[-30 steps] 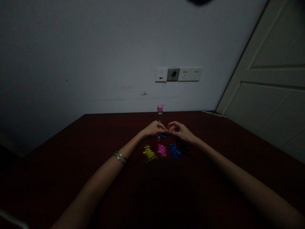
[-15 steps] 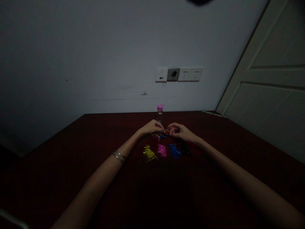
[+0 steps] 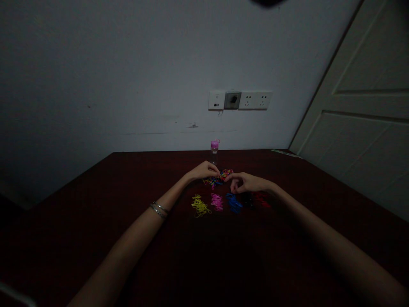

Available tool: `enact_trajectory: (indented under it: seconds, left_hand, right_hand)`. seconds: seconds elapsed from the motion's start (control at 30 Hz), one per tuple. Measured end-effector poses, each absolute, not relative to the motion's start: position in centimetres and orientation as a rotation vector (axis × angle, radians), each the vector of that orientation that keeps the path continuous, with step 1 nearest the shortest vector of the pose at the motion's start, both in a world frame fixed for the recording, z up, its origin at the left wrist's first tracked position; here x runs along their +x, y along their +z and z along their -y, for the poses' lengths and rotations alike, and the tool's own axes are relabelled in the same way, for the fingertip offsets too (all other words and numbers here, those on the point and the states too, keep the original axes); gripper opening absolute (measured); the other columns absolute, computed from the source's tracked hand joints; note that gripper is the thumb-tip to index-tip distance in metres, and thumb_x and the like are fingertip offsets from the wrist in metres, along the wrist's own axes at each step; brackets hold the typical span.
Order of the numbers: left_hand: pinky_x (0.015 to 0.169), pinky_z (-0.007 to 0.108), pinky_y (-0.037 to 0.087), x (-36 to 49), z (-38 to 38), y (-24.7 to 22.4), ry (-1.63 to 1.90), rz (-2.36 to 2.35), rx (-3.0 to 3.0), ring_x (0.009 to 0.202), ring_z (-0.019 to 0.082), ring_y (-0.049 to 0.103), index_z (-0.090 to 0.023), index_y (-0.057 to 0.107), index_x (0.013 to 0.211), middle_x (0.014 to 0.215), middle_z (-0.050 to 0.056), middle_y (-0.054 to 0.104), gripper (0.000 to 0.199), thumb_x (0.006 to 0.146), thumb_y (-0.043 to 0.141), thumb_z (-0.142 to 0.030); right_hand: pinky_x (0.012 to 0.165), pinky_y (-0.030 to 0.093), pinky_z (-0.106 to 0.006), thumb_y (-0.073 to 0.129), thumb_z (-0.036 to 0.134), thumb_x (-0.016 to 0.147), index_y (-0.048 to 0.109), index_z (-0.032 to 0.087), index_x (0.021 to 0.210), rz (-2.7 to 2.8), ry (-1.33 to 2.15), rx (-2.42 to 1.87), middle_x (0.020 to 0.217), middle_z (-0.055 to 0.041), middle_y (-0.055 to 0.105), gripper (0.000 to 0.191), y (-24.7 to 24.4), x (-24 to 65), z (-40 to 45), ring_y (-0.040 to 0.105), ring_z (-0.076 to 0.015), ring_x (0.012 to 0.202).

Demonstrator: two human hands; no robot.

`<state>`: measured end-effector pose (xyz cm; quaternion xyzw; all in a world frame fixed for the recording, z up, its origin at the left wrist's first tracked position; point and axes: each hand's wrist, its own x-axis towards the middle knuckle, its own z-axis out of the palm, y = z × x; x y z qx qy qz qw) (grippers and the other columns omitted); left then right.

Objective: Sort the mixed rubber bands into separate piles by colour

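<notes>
A mixed heap of small coloured rubber bands [image 3: 217, 181] lies on the dark red table. At its left edge my left hand [image 3: 205, 170] has thumb and fingers pressed together; whatever is between the tips is too small to make out. My right hand [image 3: 249, 182] is at the heap's right side, index finger stretched towards the bands and thumb apart below it. Nearer to me are sorted piles in a row: yellow bands [image 3: 200, 206], pink bands [image 3: 217, 202], blue bands [image 3: 234, 203], black bands [image 3: 248, 199] and red bands [image 3: 262, 199]. The right hand hovers just behind the blue and black ones.
Behind the heap stands a clear bottle [image 3: 214, 157] with a pink cap [image 3: 214, 144]. The table [image 3: 153, 170] meets a pale wall with a row of sockets [image 3: 254, 100]. A white panelled door [image 3: 361, 102] is on the right. The light is dim.
My right hand has drawn back from the heap, towards me and slightly right, and its index finger is straighter. The red pile shows more clearly. My left hand has stayed in place.
</notes>
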<state>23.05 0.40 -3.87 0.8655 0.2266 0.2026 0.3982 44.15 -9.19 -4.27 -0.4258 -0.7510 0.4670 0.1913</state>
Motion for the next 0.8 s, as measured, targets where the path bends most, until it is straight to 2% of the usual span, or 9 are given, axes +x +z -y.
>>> enact_trajectory:
  seconds: [0.17, 0.4, 0.8]
  left_hand:
    - [0.052, 0.018, 0.036, 23.6, -0.2, -4.4, 0.529, -0.574, 2.154, 0.055, 0.008, 0.048, -0.009, 0.069, 0.077, 0.064, 0.003, 0.063, 0.019, 0.065, 0.059, -0.020]
    - [0.047, 0.019, 0.033, 24.2, 0.3, -4.9, 0.527, -0.586, 2.123, 0.050, 0.007, 0.045, -0.009, 0.068, 0.078, 0.061, 0.003, 0.060, 0.022, 0.065, 0.058, -0.024]
    - [0.049, 0.019, 0.033, 25.1, 1.6, -4.5, 0.588, -0.620, 2.394, 0.052, 0.008, 0.046, -0.010, 0.068, 0.084, 0.065, 0.004, 0.061, 0.025, 0.072, 0.049, -0.021]
  right_hand:
    - [0.060, 0.043, -0.024, 0.057, 0.018, 0.065, 0.050, 0.014, 0.111, 2.064, 1.157, -1.190, 0.078, -0.0042, 0.064, 0.047, -4.1, 44.6, 8.9, 0.056, -0.0126, 0.065]
    - [0.057, 0.043, -0.024, 0.053, 0.018, 0.063, 0.054, 0.015, 0.100, 1.816, 0.856, -1.341, 0.068, -0.0012, 0.061, 0.037, -5.8, 46.6, 7.6, 0.055, -0.0125, 0.060]
    - [0.052, 0.042, -0.022, 0.050, 0.017, 0.061, 0.055, 0.015, 0.096, 1.618, 0.718, -1.356, 0.069, -0.0013, 0.058, 0.035, -6.8, 49.1, 7.0, 0.052, -0.0115, 0.058]
